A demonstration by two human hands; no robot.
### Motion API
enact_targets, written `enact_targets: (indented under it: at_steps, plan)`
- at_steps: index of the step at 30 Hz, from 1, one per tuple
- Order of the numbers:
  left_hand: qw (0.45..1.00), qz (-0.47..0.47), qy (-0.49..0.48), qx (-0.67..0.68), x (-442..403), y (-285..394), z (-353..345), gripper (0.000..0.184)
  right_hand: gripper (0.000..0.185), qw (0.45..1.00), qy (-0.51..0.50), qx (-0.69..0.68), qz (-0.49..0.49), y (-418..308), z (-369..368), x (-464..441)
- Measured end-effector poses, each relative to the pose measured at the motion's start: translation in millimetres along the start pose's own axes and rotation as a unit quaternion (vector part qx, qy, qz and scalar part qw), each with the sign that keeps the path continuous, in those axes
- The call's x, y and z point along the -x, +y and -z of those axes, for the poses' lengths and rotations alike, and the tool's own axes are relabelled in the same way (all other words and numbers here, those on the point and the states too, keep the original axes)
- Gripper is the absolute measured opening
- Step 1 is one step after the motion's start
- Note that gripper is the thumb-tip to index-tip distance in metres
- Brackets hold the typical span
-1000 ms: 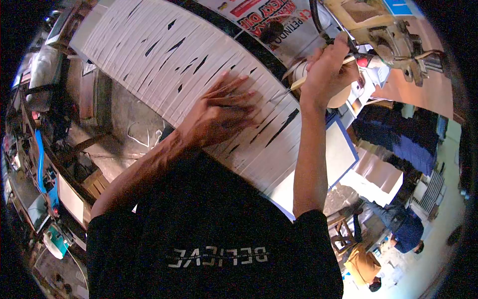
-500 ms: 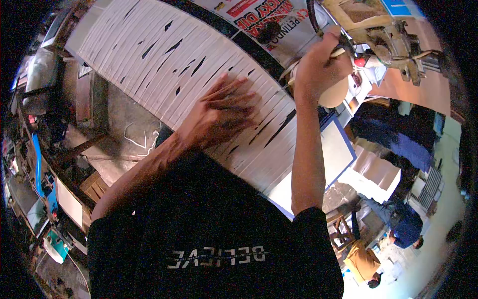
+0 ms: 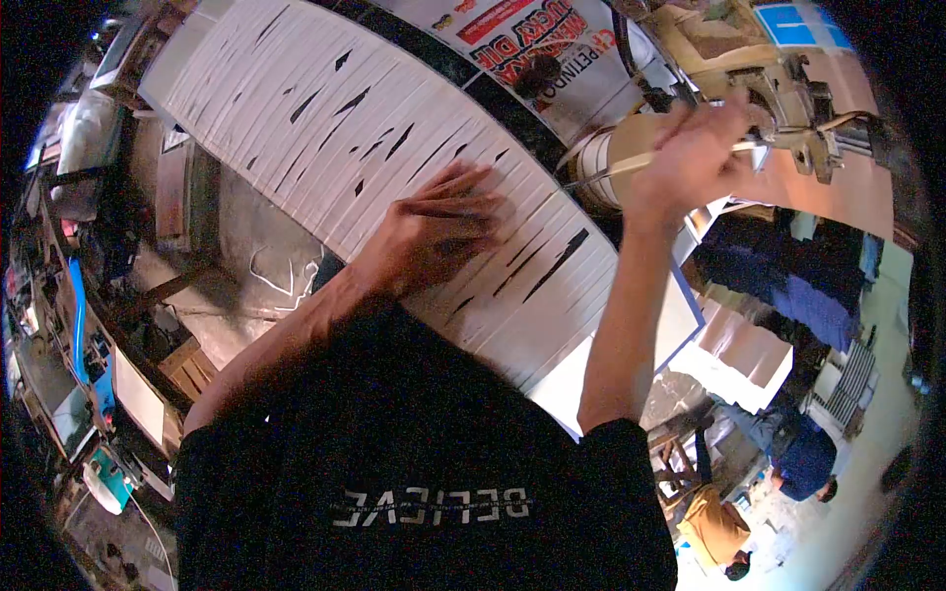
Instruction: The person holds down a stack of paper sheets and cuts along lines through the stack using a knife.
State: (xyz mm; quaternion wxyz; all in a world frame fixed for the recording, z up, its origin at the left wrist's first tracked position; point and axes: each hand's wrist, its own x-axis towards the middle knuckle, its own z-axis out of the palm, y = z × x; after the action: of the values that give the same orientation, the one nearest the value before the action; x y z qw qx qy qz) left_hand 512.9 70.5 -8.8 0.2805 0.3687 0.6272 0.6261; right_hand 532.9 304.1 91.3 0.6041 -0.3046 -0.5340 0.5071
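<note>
A long panel covered with narrow whitish strips laid side by side stretches diagonally in front of me, with dark slits showing between some strips. My left hand lies on it, fingers stretched out and slightly blurred. Up and to the right, beyond the panel's edge, my right hand is raised with fingers curled, smeared by motion. A thin pale strip runs toward it and appears to be gripped there. Beside that hand is a round beige-topped object, partly hidden.
A printed banner sheet lies beyond the panel's dark border. A metal clamp-like tool sits at upper right. A white block-shaped stack is at right. Two people, in blue and yellow, are farther off.
My right hand has moved to the right, away from the panel, uncovering more of the round beige object. My left hand stays on the strips, nearly in the same place.
</note>
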Motion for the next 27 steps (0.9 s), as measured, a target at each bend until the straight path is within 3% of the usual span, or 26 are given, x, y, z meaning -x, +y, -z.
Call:
enact_targets:
  at_steps: [1,2,3,4,5,7,9,12,19,23,27]
  plan:
    - [0.99,0.064,0.028,0.123,0,-2,0,0.021,0.04,0.999,-0.006,-0.012,-0.042,4,-2,10]
    - [0.997,-0.034,0.004,-0.066,-2,-9,3,0.021,0.043,0.996,-0.012,-0.022,-0.087,8,-2,18]
    - [0.959,-0.129,-0.021,-0.252,-1,-13,5,0.021,0.045,0.995,-0.009,-0.016,-0.098,10,-2,22]
    - [0.959,-0.126,-0.02,-0.253,3,-17,6,0.021,0.047,0.994,-0.006,-0.011,-0.108,12,-3,26]
    - [0.99,-0.066,-0.017,-0.127,4,-13,6,0.022,0.048,0.993,-0.023,0.002,-0.12,2,-7,31]
    - [1.0,-0.007,-0.015,0.002,-1,-5,9,0.022,0.05,0.991,-0.039,0.015,-0.129,0,-10,32]
    - [0.957,-0.163,-0.021,-0.237,-5,1,12,0.02,0.051,0.991,-0.036,0.024,-0.124,13,-8,27]
    - [0.965,-0.168,-0.022,-0.199,-6,8,14,0.017,0.052,0.994,-0.03,0.045,-0.098,35,0,20]
    - [0.973,-0.138,-0.013,-0.183,-2,-1,10,0.012,0.05,0.989,-0.029,0.013,-0.143,8,-10,19]
    - [1.0,-0.007,-0.008,0.02,1,-19,3,0.012,0.045,0.996,-0.041,0.019,-0.08,29,-7,14]
    - [0.993,0.053,-0.002,0.107,2,-10,5,0.012,0.042,0.997,-0.046,0.054,-0.033,50,-2,12]
